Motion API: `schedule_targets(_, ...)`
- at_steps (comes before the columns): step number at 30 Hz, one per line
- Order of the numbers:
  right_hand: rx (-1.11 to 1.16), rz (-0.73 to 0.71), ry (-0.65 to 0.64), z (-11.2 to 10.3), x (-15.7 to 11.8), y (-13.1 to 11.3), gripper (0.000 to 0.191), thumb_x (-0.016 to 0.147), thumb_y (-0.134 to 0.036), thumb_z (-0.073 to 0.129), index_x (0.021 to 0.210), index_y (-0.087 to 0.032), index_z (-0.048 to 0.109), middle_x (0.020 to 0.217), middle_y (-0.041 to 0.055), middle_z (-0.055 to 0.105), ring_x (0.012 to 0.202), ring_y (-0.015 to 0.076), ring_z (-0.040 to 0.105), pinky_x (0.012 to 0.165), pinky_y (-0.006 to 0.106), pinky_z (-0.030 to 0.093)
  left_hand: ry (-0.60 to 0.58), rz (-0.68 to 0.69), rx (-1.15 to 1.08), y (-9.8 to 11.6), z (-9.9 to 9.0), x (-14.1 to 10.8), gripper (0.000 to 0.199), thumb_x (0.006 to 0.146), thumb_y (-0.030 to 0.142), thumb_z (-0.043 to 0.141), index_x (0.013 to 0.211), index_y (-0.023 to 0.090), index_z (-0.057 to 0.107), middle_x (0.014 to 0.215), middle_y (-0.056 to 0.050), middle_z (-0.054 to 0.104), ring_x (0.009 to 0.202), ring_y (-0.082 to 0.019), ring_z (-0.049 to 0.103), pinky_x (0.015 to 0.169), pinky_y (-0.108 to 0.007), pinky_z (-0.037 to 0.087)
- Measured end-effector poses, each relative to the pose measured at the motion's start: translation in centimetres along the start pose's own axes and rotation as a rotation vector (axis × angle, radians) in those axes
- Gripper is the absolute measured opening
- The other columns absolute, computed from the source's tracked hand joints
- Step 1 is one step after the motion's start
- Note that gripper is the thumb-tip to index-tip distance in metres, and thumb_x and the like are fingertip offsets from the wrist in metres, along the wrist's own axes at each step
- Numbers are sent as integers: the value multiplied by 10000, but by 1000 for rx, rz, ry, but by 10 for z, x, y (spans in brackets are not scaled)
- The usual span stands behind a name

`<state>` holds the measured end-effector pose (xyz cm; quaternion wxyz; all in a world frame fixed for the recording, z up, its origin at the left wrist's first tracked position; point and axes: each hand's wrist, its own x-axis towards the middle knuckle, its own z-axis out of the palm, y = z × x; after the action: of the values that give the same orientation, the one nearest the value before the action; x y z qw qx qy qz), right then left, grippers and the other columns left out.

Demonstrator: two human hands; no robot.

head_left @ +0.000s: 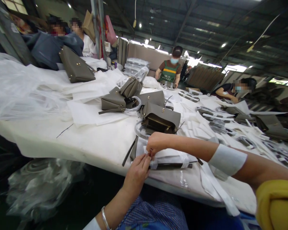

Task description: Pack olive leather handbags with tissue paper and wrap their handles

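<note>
My left hand (138, 167) is closed in a pinch at the table's near edge. Right against its fingertips, my right hand (157, 143) is also closed, reaching in from the right. What they pinch is hidden between the fingers. Just under them lies a grey-brown handbag (133, 150), mostly covered by white paper (168, 154). A dark strip (174, 166), possibly its handle, runs along the near side with clear plastic wrap (185, 159) around it. Beyond my hands sits another handbag (161, 116), its flap raised over a zipped opening, with a wrapped handle (139, 129) beside it.
More handbags (114, 100) cluster at mid-table, and one (75, 65) stands at the far left. White sheets (91, 111) cover much of the white tabletop (86, 143). Wrapped handles (213, 116) lie to the right. Co-workers (170, 70) work across the table. Plastic bags (43, 185) hang below.
</note>
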<state>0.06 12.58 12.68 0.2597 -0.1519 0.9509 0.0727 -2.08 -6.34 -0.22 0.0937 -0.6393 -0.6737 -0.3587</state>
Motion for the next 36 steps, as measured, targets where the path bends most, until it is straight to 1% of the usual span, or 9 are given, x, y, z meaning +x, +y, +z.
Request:
schedule_targets(4, 91, -41, -33, -1, 3, 5, 201, 778, -461, 732, 860, -285, 783, 720, -19, 734, 584, 120, 550, 511, 244, 245, 11, 3, 5, 0, -1, 0, 475, 862, 57, 539, 1325, 145, 480, 1257, -141, 643, 1177, -270, 598, 1010, -433, 524)
schedule_targets(10, 112, 48, -28, 0, 14, 20, 282, 714, -455, 787, 814, -192, 769, 665, 5, 700, 556, 131, 492, 528, 262, 245, -3, -1, 17, 2, -2, 1, 557, 867, 60, 540, 1404, 150, 421, 1267, -130, 642, 1153, -255, 614, 1008, -419, 527)
schedule_targets(15, 214, -25, -45, 9, 26, 38, 265, 702, -432, 804, 766, -182, 745, 629, -29, 663, 531, 102, 469, 537, 247, 257, -4, 55, 77, 0, 0, -1, 518, 898, 63, 502, 1402, 169, 456, 1339, -118, 612, 1183, -245, 600, 1017, -430, 521)
schedule_targets(19, 333, -42, -5, 17, 26, 51, 296, 711, -450, 802, 745, -167, 720, 629, -36, 660, 541, 90, 501, 540, 229, 279, -4, 92, 141, -2, 2, -4, 463, 922, 79, 484, 1377, 164, 495, 1377, -108, 586, 1199, -244, 593, 1018, -443, 523)
schedule_targets(26, 370, 97, 129, 15, 28, 77, 286, 680, -387, 831, 761, -138, 714, 639, -15, 665, 540, 107, 523, 512, 216, 304, 9, 126, 188, -3, 0, -6, 466, 923, 74, 481, 1380, 164, 495, 1403, -82, 566, 1235, -227, 574, 1029, -421, 525)
schedule_targets(29, 408, 153, 239, 14, 13, 67, 188, 784, -289, 749, 888, -134, 730, 718, 17, 711, 634, 140, 605, 597, 218, 388, 12, 129, 189, -1, -2, -4, 456, 928, 76, 474, 1373, 170, 507, 1391, -79, 577, 1233, -224, 576, 1033, -419, 523)
schedule_targets(31, 460, 181, 371, 21, -5, 49, 220, 864, -273, 663, 1029, -137, 717, 875, 58, 745, 782, 169, 664, 718, 237, 451, 20, 116, 192, 1, -2, -4, 445, 931, 84, 486, 1367, 168, 517, 1402, -84, 567, 1243, -234, 567, 1038, -430, 519)
schedule_targets(33, 522, 163, 521, 36, -24, 25, 339, 903, -334, 625, 1182, -147, 672, 1108, 104, 721, 993, 204, 668, 872, 278, 474, 40, 101, 192, 1, 0, -6, 438, 934, 101, 511, 1368, 162, 522, 1427, -95, 542, 1258, -249, 552, 1043, -440, 512)
schedule_targets(36, 531, 141, 654, 66, -43, -12, 599, 888, -482, 631, 1386, -162, 538, 1409, 143, 551, 1306, 263, 502, 1095, 379, 377, 92, 113, 192, -1, 7, -12, 451, 934, 119, 540, 1382, 168, 517, 1445, -100, 522, 1286, -260, 524, 1057, -453, 496)
